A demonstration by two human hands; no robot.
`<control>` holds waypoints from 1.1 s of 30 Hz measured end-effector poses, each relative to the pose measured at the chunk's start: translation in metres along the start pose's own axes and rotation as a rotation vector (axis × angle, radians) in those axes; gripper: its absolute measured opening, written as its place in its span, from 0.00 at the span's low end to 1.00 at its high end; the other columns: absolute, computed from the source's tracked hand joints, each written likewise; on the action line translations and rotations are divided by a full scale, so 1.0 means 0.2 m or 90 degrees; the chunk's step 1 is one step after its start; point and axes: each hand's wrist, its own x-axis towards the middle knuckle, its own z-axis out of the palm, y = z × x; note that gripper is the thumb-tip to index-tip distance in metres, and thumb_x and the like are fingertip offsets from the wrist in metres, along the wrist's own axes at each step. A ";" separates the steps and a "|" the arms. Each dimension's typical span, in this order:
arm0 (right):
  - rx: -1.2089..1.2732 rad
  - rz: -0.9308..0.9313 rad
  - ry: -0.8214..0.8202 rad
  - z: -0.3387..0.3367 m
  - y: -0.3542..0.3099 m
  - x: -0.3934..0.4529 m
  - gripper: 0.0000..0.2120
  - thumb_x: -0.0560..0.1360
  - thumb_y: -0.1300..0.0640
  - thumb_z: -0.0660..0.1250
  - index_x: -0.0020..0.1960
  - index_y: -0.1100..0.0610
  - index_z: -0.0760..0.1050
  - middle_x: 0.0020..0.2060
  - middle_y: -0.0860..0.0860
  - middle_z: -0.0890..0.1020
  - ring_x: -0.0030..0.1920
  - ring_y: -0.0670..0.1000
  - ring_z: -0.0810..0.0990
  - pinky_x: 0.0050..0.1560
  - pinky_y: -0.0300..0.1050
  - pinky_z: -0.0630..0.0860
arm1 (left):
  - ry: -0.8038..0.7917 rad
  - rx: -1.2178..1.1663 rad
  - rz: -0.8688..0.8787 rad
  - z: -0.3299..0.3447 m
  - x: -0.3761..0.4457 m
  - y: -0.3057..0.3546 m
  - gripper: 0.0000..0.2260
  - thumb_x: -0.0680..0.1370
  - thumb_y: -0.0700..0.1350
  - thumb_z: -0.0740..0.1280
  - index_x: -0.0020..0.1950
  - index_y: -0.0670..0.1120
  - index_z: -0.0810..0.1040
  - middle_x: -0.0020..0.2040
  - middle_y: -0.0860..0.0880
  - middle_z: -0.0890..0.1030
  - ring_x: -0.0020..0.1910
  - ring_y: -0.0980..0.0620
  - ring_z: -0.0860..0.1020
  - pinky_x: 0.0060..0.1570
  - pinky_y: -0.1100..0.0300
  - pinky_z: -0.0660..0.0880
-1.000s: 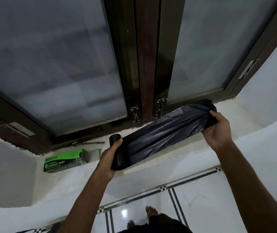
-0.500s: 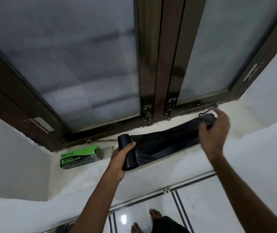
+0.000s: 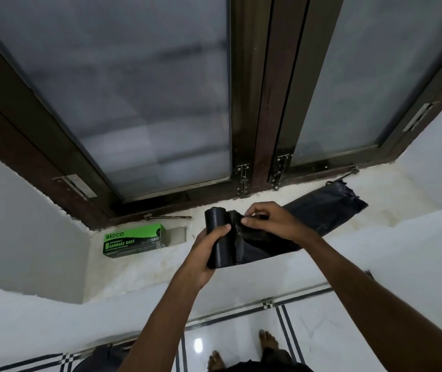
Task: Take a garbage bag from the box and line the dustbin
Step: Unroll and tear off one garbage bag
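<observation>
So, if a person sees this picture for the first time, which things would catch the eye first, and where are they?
First, the black garbage bag roll at the centre, gripped by the left hand, while the right hand pinches the unrolled bag that lies out to the right on the pale window sill. Next, the bright green garbage bag box on the sill's left part. Behind them stands a large dark-framed window.

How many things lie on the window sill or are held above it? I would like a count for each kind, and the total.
Green garbage bag box: 1
Black garbage bag roll, held by the left hand: 1
Unrolled black bag, pinched by the right hand: 1
Total: 3
</observation>
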 end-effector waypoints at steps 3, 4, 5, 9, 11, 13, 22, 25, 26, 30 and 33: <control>0.002 -0.026 -0.013 -0.13 -0.02 0.01 0.11 0.71 0.50 0.76 0.40 0.57 0.81 0.34 0.50 0.79 0.37 0.45 0.77 0.42 0.43 0.72 | 0.011 0.001 -0.009 -0.01 0.02 0.00 0.20 0.73 0.48 0.72 0.64 0.47 0.77 0.59 0.43 0.83 0.59 0.42 0.80 0.56 0.47 0.78; 0.000 -0.032 -0.011 -0.17 -0.02 0.02 0.10 0.71 0.51 0.77 0.40 0.57 0.81 0.34 0.51 0.80 0.38 0.45 0.78 0.43 0.43 0.72 | 0.016 -0.002 -0.015 -0.01 0.02 0.00 0.19 0.73 0.49 0.71 0.63 0.47 0.78 0.59 0.44 0.83 0.59 0.42 0.80 0.56 0.45 0.78; -0.008 -0.038 -0.010 -0.21 -0.03 0.02 0.09 0.71 0.51 0.77 0.40 0.57 0.81 0.36 0.52 0.82 0.39 0.45 0.79 0.44 0.43 0.73 | 0.019 -0.014 -0.022 0.00 0.03 -0.01 0.18 0.74 0.50 0.70 0.63 0.48 0.78 0.60 0.44 0.82 0.60 0.42 0.80 0.57 0.44 0.77; -0.050 -0.064 -0.031 -0.32 -0.04 0.05 0.07 0.70 0.52 0.77 0.40 0.53 0.81 0.36 0.47 0.82 0.40 0.45 0.79 0.45 0.42 0.72 | 0.032 -0.038 -0.046 0.04 0.04 0.00 0.17 0.74 0.54 0.70 0.61 0.49 0.79 0.57 0.46 0.84 0.58 0.44 0.81 0.57 0.45 0.77; -0.059 -0.073 -0.037 -0.36 -0.04 0.05 0.08 0.71 0.52 0.77 0.41 0.55 0.81 0.37 0.50 0.83 0.41 0.45 0.80 0.46 0.43 0.73 | 0.045 -0.034 -0.055 0.05 0.05 0.01 0.17 0.74 0.56 0.71 0.60 0.50 0.80 0.55 0.48 0.85 0.57 0.45 0.81 0.55 0.49 0.78; -0.071 -0.079 -0.031 -0.42 -0.03 0.05 0.08 0.70 0.52 0.77 0.42 0.56 0.82 0.38 0.53 0.83 0.41 0.46 0.81 0.46 0.44 0.73 | 0.070 -0.029 -0.059 0.05 0.07 0.01 0.18 0.73 0.56 0.72 0.60 0.50 0.80 0.53 0.47 0.86 0.56 0.45 0.82 0.54 0.49 0.78; -0.139 -0.037 0.007 -0.61 0.09 0.03 0.07 0.70 0.51 0.77 0.42 0.54 0.83 0.39 0.50 0.85 0.44 0.50 0.84 0.48 0.48 0.77 | 0.165 0.031 -0.034 0.02 0.13 -0.01 0.25 0.67 0.52 0.79 0.61 0.46 0.78 0.53 0.44 0.85 0.53 0.43 0.83 0.52 0.48 0.81; -0.244 -0.018 -0.015 -0.59 0.11 0.04 0.08 0.71 0.48 0.76 0.43 0.51 0.82 0.40 0.49 0.84 0.45 0.52 0.82 0.47 0.50 0.77 | 0.170 0.071 -0.011 0.05 0.14 -0.01 0.25 0.67 0.50 0.79 0.61 0.45 0.77 0.54 0.43 0.84 0.52 0.44 0.83 0.50 0.49 0.81; -0.287 -0.018 -0.031 -0.57 0.10 0.05 0.08 0.71 0.47 0.76 0.44 0.49 0.81 0.42 0.48 0.84 0.46 0.51 0.82 0.47 0.49 0.77 | 0.171 0.078 -0.005 0.05 0.14 -0.01 0.24 0.68 0.49 0.79 0.60 0.45 0.78 0.54 0.43 0.84 0.52 0.44 0.83 0.49 0.50 0.81; -0.346 -0.031 -0.037 -0.46 0.02 0.05 0.22 0.69 0.37 0.73 0.60 0.44 0.78 0.54 0.41 0.80 0.56 0.44 0.77 0.57 0.45 0.76 | 0.175 0.096 0.010 0.06 0.14 0.01 0.20 0.70 0.48 0.77 0.59 0.46 0.78 0.53 0.44 0.84 0.51 0.45 0.83 0.49 0.51 0.81; -0.289 -0.025 -0.093 -0.34 -0.03 0.07 0.28 0.69 0.36 0.72 0.67 0.42 0.73 0.61 0.42 0.78 0.60 0.45 0.75 0.61 0.47 0.74 | 0.162 0.112 0.020 0.07 0.14 0.02 0.20 0.70 0.48 0.77 0.60 0.48 0.78 0.53 0.45 0.84 0.52 0.45 0.83 0.48 0.52 0.80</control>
